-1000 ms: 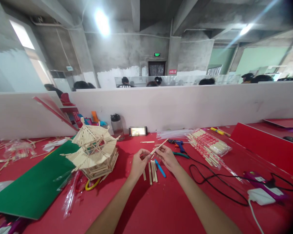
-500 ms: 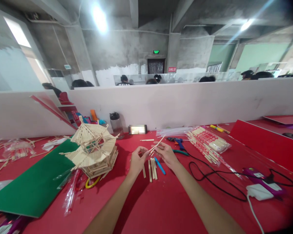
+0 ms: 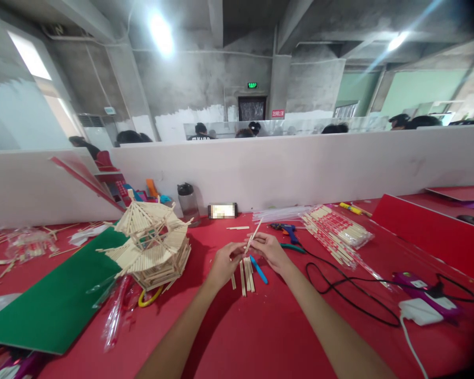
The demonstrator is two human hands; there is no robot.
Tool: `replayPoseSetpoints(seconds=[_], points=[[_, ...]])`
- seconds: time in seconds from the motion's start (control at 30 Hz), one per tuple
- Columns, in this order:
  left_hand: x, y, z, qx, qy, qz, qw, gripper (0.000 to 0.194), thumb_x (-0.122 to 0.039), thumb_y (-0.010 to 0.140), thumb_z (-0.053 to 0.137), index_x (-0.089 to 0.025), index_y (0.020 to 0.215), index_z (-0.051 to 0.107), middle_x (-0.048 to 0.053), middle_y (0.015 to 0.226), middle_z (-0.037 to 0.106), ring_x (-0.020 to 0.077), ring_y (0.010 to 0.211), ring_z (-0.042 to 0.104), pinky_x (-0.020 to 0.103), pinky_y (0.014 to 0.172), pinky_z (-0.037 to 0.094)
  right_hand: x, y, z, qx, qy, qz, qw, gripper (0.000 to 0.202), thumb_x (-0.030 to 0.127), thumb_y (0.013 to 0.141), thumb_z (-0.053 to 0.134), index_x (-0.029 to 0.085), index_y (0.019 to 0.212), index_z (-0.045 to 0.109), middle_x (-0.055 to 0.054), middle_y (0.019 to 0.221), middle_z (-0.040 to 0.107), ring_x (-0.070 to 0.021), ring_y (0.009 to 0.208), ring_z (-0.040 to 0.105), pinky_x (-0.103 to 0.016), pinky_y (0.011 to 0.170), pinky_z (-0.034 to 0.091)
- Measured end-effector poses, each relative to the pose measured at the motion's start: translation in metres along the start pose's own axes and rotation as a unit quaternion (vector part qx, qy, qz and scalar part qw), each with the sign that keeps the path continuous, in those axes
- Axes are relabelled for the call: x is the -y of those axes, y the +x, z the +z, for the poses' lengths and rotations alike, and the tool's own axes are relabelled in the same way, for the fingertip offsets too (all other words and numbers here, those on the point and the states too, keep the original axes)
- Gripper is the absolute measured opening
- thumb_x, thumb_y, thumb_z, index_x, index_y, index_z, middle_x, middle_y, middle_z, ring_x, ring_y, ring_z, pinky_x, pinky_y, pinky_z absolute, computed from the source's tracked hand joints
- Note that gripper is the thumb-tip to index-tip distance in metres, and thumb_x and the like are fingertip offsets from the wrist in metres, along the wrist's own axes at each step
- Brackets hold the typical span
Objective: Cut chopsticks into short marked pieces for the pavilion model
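My left hand [image 3: 227, 262] and my right hand [image 3: 272, 252] are close together above the red table, both pinching thin wooden chopsticks [image 3: 256, 230] that point up and away. Whether there is one stick or two pressed together I cannot tell. Below my fingers lies a loose row of cut chopstick pieces [image 3: 244, 279], with a blue pen-like tool [image 3: 259, 270] beside it. To the left stands a pavilion-shaped model [image 3: 158, 252] built of wooden sticks, with a two-tiered roof.
A blue glue gun [image 3: 286, 230] and green-handled pliers [image 3: 293, 247] lie beyond my right hand. Wrapped chopsticks [image 3: 339, 229], a black cable [image 3: 351, 295] and a white plug [image 3: 421, 311] are on the right. A bottle [image 3: 188, 202] and a phone [image 3: 222, 210] stand along the white partition [image 3: 300, 168].
The chopsticks have turned steeper and lie closer together. My left hand has shifted slightly right and down, nearer to my right hand, which has barely moved.
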State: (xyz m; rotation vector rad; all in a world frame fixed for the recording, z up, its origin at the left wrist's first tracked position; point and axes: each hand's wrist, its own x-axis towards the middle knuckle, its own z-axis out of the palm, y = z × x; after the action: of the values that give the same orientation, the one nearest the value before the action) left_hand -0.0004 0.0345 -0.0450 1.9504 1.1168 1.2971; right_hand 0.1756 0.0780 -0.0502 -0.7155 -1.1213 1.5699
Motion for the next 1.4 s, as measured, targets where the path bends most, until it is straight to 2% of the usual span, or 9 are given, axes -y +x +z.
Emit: replayPoseSetpoints(seconds=[0.13,0.27,0.4,0.63,0.87,1.17,1.4], points=[[-0.001,-0.001,-0.006,0.034,0.039,0.039,0.998,0.033,-0.020,0.083,0.061,-0.029,0.113,0.070,0.005,0.097,0.073,0.0186,0.083,0.067,0.030,0.081,0.051,0.004,-0.001,0.000,0.023,-0.006,0.010,1.000,0.039,0.035,0.060,0.085,0.017,0.092,0.072,-0.008,0.091,0.075,-0.0224,0.082,0.071,-0.037,0.082,0.056],[0.001,-0.002,-0.007,0.033,0.030,0.046,0.998,0.033,-0.022,0.085,0.059,-0.030,0.116,0.069,0.005,0.108,0.073,0.0206,0.094,0.069,0.032,0.087,0.052,0.008,-0.003,0.003,0.025,-0.014,0.002,1.000,0.042,0.035,0.059,0.086,0.017,0.093,0.071,-0.007,0.089,0.075,-0.0229,0.081,0.072,-0.037,0.080,0.057],[0.002,-0.003,-0.007,0.034,0.026,0.041,0.998,0.030,-0.024,0.085,0.060,-0.029,0.113,0.071,0.005,0.110,0.073,0.0215,0.094,0.070,0.033,0.087,0.053,0.011,-0.006,0.005,0.030,-0.021,0.000,0.999,0.047,0.033,0.058,0.086,0.020,0.100,0.068,-0.004,0.081,0.074,-0.0220,0.077,0.072,-0.038,0.080,0.057],[0.001,-0.002,-0.007,0.035,0.016,0.014,0.999,0.030,-0.024,0.085,0.061,-0.027,0.113,0.071,0.004,0.113,0.072,0.0208,0.099,0.069,0.032,0.090,0.053,0.011,-0.006,0.004,0.013,-0.036,-0.015,0.999,0.037,0.036,0.061,0.084,0.019,0.091,0.068,-0.002,0.081,0.070,-0.0186,0.075,0.068,-0.034,0.075,0.058],[0.002,-0.002,-0.009,0.058,0.030,0.013,0.998,0.032,-0.017,0.085,0.059,-0.023,0.114,0.071,0.004,0.109,0.073,0.0177,0.094,0.070,0.029,0.089,0.053,0.007,-0.002,-0.001,0.008,-0.049,-0.019,0.999,0.038,0.038,0.060,0.084,0.018,0.090,0.072,-0.002,0.080,0.068,-0.0177,0.074,0.066,-0.034,0.074,0.058],[0.001,-0.003,-0.009,0.056,0.043,0.013,0.997,0.030,-0.026,0.086,0.062,-0.023,0.116,0.068,0.005,0.106,0.074,0.0177,0.092,0.070,0.030,0.088,0.054,0.004,0.000,-0.001,0.009,-0.063,-0.012,0.998,0.037,0.037,0.061,0.084,0.019,0.092,0.072,0.000,0.077,0.069,-0.0167,0.070,0.067,-0.033,0.073,0.057],[-0.003,-0.004,-0.008,0.053,0.043,0.011,0.998,0.030,-0.024,0.086,0.063,-0.024,0.116,0.066,0.004,0.104,0.074,0.0164,0.089,0.070,0.028,0.086,0.053,0.007,-0.003,0.002,0.018,-0.073,-0.018,0.997,0.035,0.038,0.061,0.083,0.018,0.087,0.070,-0.001,0.077,0.068,-0.0177,0.072,0.066,-0.034,0.073,0.057]])
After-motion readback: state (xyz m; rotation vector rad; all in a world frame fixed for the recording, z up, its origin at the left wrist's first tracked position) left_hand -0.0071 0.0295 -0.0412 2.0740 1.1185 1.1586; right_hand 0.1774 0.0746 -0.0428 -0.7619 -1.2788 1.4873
